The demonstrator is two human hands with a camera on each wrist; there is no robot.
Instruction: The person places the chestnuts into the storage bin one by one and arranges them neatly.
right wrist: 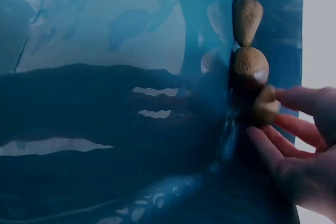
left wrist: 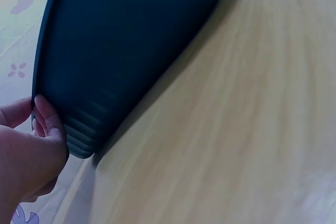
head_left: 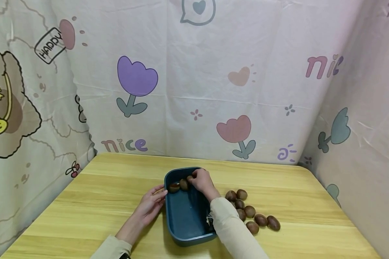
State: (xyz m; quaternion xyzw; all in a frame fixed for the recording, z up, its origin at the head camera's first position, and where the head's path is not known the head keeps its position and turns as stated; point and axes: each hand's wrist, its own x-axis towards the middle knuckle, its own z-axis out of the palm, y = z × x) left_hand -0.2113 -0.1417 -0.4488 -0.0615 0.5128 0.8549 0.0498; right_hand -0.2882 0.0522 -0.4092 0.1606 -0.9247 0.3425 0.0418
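I view the nuts as small, rounded, brown bodies: matte over most of the surface, one slightly elongated, several with a soft highlight. Through the right wrist view, I see the pinched nut [right wrist: 266,113] between the thumb and fingertips of the right hand [head_left: 202,181], which are nearly closed together; I cannot tell whether it touches the floor of the box. It is located at the far right end of the blue box [head_left: 186,216], in line with a middle nut [head_left: 183,185] and a left nut [head_left: 174,188]. My left hand [head_left: 150,205] grips the box's left rim, thumb and fingers slightly parted across the wall. The loose nuts [head_left: 250,211] sit on the counter [head_left: 100,201] just right of the box, partly behind the right sleeve [head_left: 236,230]. Raised walls with rounded corners bound the box; its bare floor gives working room nearest me. The counter's back edge meets the printed cloth [head_left: 188,140]; wood extends widely leftward.
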